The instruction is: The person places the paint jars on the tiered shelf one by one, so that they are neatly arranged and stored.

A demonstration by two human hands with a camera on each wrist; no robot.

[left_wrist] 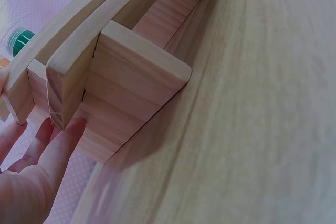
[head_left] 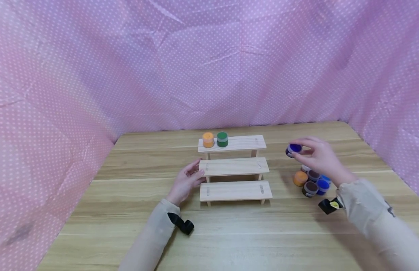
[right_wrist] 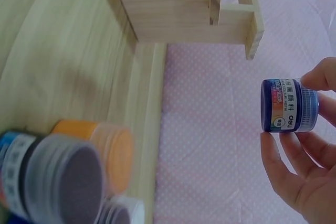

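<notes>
A three-tier wooden rack (head_left: pixel 234 191) stands mid-table. On its top tier are an orange jar (head_left: pixel 208 140) and a green jar (head_left: pixel 222 139), side by side at the left. My left hand (head_left: pixel 185 181) touches the rack's left end, fingers at the middle tier; in the left wrist view that hand (left_wrist: pixel 39 177) has its fingertips against the wooden edges. My right hand (head_left: pixel 319 156) pinches a dark blue jar (head_left: pixel 293 149) in the air, right of the rack. The right wrist view shows the jar (right_wrist: pixel 289 105) lying sideways between the thumb and fingers of that hand (right_wrist: pixel 310 166), its label visible.
Below my right hand, several jars stand close together on the table (head_left: pixel 135 210): an orange one (head_left: pixel 300 178), brown ones (head_left: pixel 310 189) and blue ones (head_left: pixel 323 186) among them. Pink dotted cloth (head_left: pixel 196 67) hangs behind and beside the table.
</notes>
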